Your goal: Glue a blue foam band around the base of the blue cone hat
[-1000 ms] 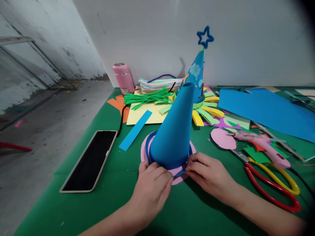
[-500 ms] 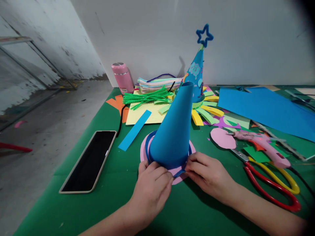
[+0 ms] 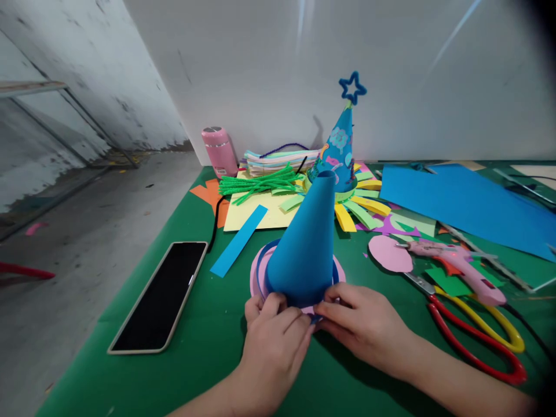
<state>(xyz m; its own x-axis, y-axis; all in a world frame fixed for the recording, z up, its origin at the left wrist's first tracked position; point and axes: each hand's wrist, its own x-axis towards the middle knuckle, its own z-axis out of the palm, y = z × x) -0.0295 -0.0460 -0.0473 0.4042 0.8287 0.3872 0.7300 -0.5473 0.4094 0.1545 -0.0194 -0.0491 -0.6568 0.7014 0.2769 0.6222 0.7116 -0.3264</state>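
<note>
Blue strip [image 3: 259,269] around cone [image 3: 304,249] pinched by right hand [image 3: 362,327] — left hand [image 3: 275,344] curled alongside, grip (fingertips hidden) unclear.

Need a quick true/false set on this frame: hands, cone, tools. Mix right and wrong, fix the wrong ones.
1. The left hand and right hand are at the near side of the plain blue paper cone. True.
2. The black-screened, rectangular phone lies under the right hand. False: it lies left of the left hand, apart from it.
3. The red-and-yellow-handled metal scissors lie right of the cone. True.
4. The pink cylindrical bottle stands right of the decorated, star-topped blue hat. False: it stands left of it.
</note>
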